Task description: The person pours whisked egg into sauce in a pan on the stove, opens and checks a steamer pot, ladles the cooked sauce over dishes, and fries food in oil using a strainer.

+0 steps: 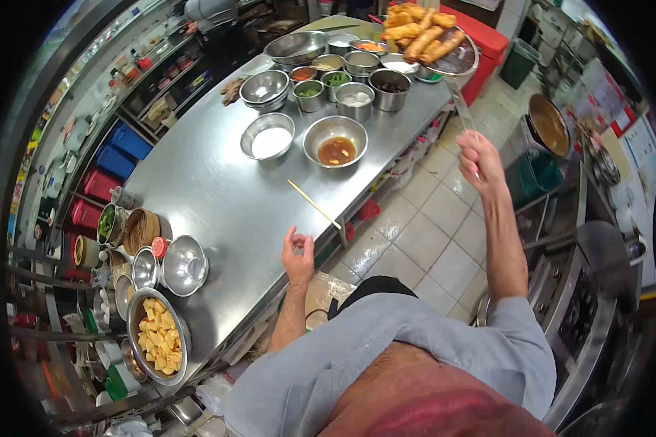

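My right hand is closed around the long handle of a wire strainer, held out at the far right end of the table. Golden fried rolls are piled in the strainer. My left hand hovers at the table's near edge, empty, with its fingers loosely curled and the thumb apart. Just beyond it lies a thin yellow chopstick-like stick; whether it is one or a pair I cannot tell. Farther back sit a steel bowl of brown sauce and a bowl of white contents.
Several steel pots of ingredients crowd the far end of the steel table. A bowl of yellow chunks and empty bowls stand at left. A red bin is behind the strainer; a stove is on my right.
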`<action>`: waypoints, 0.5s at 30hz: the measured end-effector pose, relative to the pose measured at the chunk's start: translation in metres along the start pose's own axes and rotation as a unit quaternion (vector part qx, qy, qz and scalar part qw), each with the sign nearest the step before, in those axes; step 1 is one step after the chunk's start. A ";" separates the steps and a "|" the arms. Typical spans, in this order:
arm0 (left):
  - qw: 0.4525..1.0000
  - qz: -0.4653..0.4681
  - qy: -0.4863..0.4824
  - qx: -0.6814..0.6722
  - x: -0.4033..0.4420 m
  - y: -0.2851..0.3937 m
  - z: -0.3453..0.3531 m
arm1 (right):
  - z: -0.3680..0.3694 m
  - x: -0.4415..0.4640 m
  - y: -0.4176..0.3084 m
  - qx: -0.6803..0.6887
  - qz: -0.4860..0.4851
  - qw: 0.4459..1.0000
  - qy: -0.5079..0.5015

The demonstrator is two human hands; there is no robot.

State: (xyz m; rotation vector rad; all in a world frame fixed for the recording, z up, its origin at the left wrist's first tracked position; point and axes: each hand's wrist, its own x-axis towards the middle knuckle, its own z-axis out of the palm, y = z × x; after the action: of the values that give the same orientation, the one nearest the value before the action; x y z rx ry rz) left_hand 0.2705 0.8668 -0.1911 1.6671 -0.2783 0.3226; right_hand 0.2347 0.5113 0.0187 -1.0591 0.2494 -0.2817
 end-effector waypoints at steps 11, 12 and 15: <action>0.927 0.166 -0.122 -0.315 0.088 0.183 0.039 | 0.053 0.272 0.051 -0.003 0.144 0.980 -0.139; 0.876 0.248 -0.176 -0.375 0.106 0.214 0.048 | 0.053 0.295 0.058 -0.009 0.143 0.973 -0.183; 0.801 0.349 -0.273 -0.403 0.146 0.266 0.065 | 0.063 0.348 0.068 -0.042 0.156 0.968 -0.193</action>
State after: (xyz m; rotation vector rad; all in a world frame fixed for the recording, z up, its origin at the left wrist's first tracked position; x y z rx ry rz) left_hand 0.3125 0.7711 0.1009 0.7059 -1.2963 0.2002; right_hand 0.5889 0.4747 -0.0347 -1.1173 0.0747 0.2214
